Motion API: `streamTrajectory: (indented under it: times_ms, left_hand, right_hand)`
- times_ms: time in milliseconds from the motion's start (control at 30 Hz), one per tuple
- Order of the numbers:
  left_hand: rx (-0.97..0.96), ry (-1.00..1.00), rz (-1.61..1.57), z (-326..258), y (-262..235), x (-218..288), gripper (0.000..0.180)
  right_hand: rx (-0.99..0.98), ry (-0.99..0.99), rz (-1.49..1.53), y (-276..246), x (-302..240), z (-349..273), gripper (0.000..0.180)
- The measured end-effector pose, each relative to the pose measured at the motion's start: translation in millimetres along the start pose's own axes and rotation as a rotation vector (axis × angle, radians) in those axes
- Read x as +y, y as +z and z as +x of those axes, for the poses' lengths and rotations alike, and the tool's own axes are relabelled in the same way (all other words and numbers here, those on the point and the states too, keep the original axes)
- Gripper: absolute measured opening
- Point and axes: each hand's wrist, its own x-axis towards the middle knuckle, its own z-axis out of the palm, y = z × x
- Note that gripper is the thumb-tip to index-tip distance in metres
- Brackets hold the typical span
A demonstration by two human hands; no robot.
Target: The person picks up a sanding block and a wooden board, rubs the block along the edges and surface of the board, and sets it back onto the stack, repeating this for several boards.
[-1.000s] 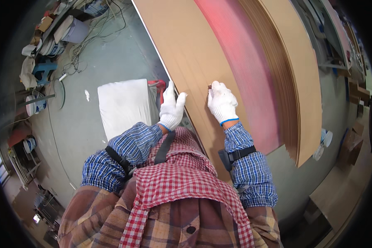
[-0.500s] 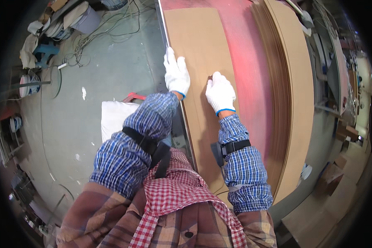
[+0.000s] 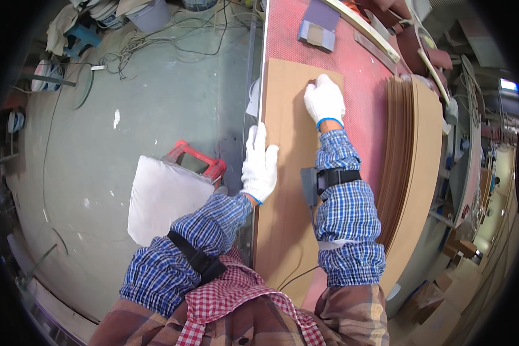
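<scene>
Near end of the thin brown board is hidden under the forearms; it lies flat on the red mesh table. Left hand, white glove, fingers together, flat on its left edge. Right hand fingers curled near the far edge, possibly pinching something, can't tell. Stack of curved brown sheets just right.

The near end of the brown board disappears beneath the person's checked shirt at the lower edge. Under the right hand sits something small and dark, too covered to identify. The left hand lies over the board's left edge, hiding its grip there. The red surface is cut off at the top edge, and the clutter along its far side is too bent and small to tell.
</scene>
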Motion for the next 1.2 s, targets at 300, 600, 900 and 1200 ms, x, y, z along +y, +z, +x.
streamTrajectory:
  times_ms: [300,600,900,1200]
  left_hand:
    - [-0.024,-0.034,-0.030,7.3,1.3,22.5,0.062]
    - [-0.054,-0.092,-0.015,14.8,-2.5,28.0,0.061]
    - [-0.064,-0.099,-0.029,13.5,2.9,35.0,0.061]
    - [-0.013,-0.055,0.007,16.3,3.7,26.0,0.060]
  right_hand:
    - [-0.084,-0.079,-0.001,-14.5,-3.7,106.8,0.030]
    - [-0.173,-0.091,0.308,2.4,0.7,106.2,0.035]
    - [0.039,-0.249,0.141,4.9,-6.1,101.4,0.031]
    - [-0.070,-0.157,0.053,-6.2,-6.5,0.5,0.026]
